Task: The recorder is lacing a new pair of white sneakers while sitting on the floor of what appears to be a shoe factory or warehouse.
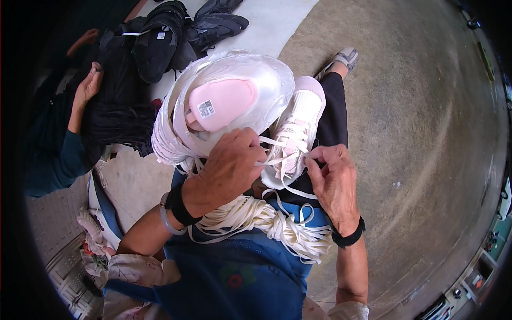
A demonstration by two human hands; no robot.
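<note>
White sneaker: it [290, 125] sits near the centre of the frame, between the two hands, above the blue apron [229, 277] and against a leg in dark trousers [336, 106].
Toe and long axis: the pink-tinged toe points toward the top of the frame, leaning a little right; the long axis runs from the heel end, lower left, to the toe, upper right.
Sneaker from the hands: up and right of the left hand, up and left of the right; both are close at its lacing, and I can't call either nearer.
Left hand: this one [234, 160] is curled closed, back upward, a cream shoelace [274, 142] running into it; its fingertips are hidden.
Right hand: this one [333, 176] pinches lace between thumb and forefinger at the sneaker's right edge.
Lace hank: a cream heap [282, 232] lies on the apron, below the hands.
Pink insole: it [229, 101] faces up inside a pale, translucent-edged pile, left of the sneaker.
Upper left: dark shoes [154, 48], and a co-worker's hand [90, 82] beyond black laces [120, 125].
Right side: brown concrete floor [410, 149].
</note>
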